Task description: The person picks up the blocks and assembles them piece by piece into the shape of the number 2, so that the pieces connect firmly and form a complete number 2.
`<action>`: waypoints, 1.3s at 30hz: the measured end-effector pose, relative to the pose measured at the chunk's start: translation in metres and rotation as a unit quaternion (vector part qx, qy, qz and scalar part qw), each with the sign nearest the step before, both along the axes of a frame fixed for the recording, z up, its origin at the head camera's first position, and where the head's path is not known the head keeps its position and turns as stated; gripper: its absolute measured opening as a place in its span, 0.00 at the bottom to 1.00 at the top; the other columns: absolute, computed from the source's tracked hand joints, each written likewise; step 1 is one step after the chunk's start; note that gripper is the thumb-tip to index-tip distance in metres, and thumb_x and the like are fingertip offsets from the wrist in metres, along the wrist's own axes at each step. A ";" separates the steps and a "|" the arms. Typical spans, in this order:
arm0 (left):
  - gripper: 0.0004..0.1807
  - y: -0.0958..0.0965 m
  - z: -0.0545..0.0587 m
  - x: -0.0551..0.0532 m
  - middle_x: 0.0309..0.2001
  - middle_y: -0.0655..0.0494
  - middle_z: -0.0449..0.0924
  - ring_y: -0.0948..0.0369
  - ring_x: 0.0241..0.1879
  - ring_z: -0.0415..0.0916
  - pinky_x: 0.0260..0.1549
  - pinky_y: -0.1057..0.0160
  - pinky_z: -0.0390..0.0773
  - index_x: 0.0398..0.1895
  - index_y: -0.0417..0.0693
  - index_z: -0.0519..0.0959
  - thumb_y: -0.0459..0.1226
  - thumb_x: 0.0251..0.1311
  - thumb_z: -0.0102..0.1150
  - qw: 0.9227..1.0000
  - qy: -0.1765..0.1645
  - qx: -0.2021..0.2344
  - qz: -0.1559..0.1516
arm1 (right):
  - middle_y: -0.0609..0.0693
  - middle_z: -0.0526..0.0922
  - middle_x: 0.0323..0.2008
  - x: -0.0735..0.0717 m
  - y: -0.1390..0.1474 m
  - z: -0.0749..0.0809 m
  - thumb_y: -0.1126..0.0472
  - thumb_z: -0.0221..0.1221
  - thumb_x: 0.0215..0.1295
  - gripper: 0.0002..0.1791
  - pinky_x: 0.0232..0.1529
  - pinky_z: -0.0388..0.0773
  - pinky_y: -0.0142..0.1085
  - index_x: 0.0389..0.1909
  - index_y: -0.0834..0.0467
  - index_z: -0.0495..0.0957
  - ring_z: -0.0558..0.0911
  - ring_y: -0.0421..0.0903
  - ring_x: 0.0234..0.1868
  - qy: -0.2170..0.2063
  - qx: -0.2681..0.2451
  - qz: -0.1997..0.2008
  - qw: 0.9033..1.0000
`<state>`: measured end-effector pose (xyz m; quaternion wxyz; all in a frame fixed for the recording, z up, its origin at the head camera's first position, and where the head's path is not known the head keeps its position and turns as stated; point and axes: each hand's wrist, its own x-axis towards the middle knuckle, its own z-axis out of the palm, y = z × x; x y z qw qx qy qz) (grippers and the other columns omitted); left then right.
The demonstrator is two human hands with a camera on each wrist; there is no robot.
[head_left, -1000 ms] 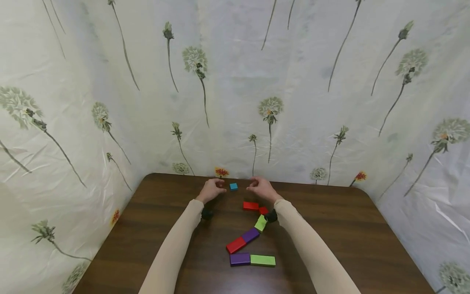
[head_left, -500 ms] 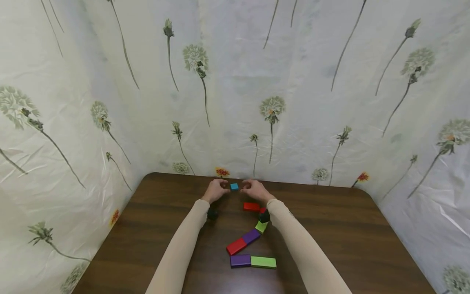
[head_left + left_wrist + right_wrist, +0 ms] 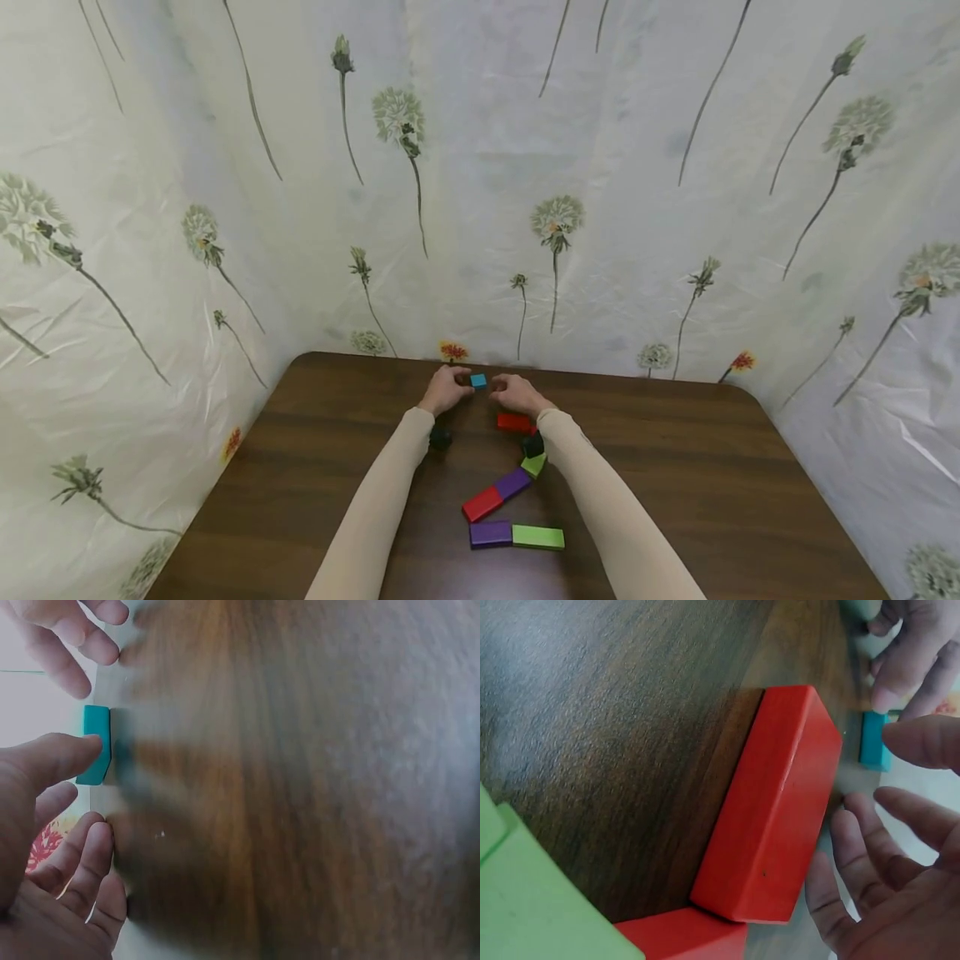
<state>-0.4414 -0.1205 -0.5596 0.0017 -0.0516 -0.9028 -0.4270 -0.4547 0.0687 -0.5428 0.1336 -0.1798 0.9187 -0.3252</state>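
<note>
A small blue block (image 3: pixel 478 381) lies near the table's far edge, between my two hands. My left hand (image 3: pixel 446 390) is just left of it, fingers loosely bent; in the left wrist view the thumb (image 3: pixel 64 757) overlaps the blue block (image 3: pixel 94 742), and I cannot tell whether it touches. My right hand (image 3: pixel 517 393) is on the block's right, its fingers (image 3: pixel 866 855) relaxed and holding nothing. Close below the right hand lies a red block (image 3: pixel 513 422), which meets another red block (image 3: pixel 697 936) at one end. That second one is mostly hidden by the right wrist in the head view.
A light green block (image 3: pixel 534 465), a purple block (image 3: pixel 513 482) and a red block (image 3: pixel 482 503) continue the line diagonally toward me. Nearer still, a purple block (image 3: pixel 491 534) and a green block (image 3: pixel 537 537) lie end to end. A flowered curtain (image 3: pixel 480 208) hangs behind the brown table (image 3: pixel 675 483).
Both hands have moved inward, toward the blue block, the right one leftward and the left one rightward. The blocks appear to stay where they were.
</note>
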 end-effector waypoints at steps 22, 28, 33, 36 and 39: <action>0.18 0.000 -0.002 0.002 0.49 0.44 0.78 0.51 0.48 0.73 0.48 0.55 0.74 0.53 0.40 0.81 0.35 0.59 0.65 1.000 -0.008 0.009 -0.019 | 0.58 0.83 0.49 0.006 0.004 -0.002 0.60 0.58 0.64 0.19 0.48 0.79 0.44 0.56 0.58 0.79 0.82 0.53 0.49 -0.002 -0.025 0.007 1.000; 0.18 -0.005 0.000 0.003 0.46 0.47 0.84 0.56 0.43 0.80 0.43 0.59 0.79 0.52 0.39 0.81 0.35 0.58 0.66 0.998 -0.019 0.018 -0.056 | 0.55 0.84 0.49 0.004 0.005 -0.006 0.58 0.60 0.65 0.15 0.49 0.78 0.44 0.52 0.57 0.82 0.82 0.51 0.49 0.015 -0.042 0.002 0.999; 0.18 -0.008 0.001 0.005 0.41 0.49 0.85 0.60 0.36 0.78 0.39 0.63 0.77 0.51 0.41 0.82 0.36 0.57 0.67 0.996 -0.036 0.022 -0.076 | 0.55 0.84 0.47 0.005 0.004 -0.008 0.58 0.62 0.64 0.17 0.48 0.79 0.44 0.52 0.57 0.81 0.82 0.51 0.48 0.026 -0.043 0.000 0.999; 0.18 -0.010 0.000 0.006 0.40 0.52 0.85 0.61 0.36 0.78 0.40 0.63 0.77 0.51 0.43 0.82 0.37 0.56 0.68 0.995 -0.044 0.017 -0.082 | 0.56 0.85 0.46 0.005 0.004 -0.008 0.58 0.62 0.63 0.17 0.47 0.79 0.44 0.52 0.57 0.81 0.83 0.51 0.46 0.028 -0.044 0.001 0.999; 0.18 -0.011 -0.001 0.008 0.41 0.52 0.86 0.61 0.39 0.79 0.43 0.61 0.78 0.51 0.43 0.82 0.37 0.56 0.68 0.994 -0.049 0.018 -0.091 | 0.54 0.85 0.45 0.006 0.003 -0.009 0.58 0.63 0.63 0.15 0.47 0.79 0.44 0.50 0.56 0.83 0.83 0.50 0.46 0.023 -0.048 -0.004 0.999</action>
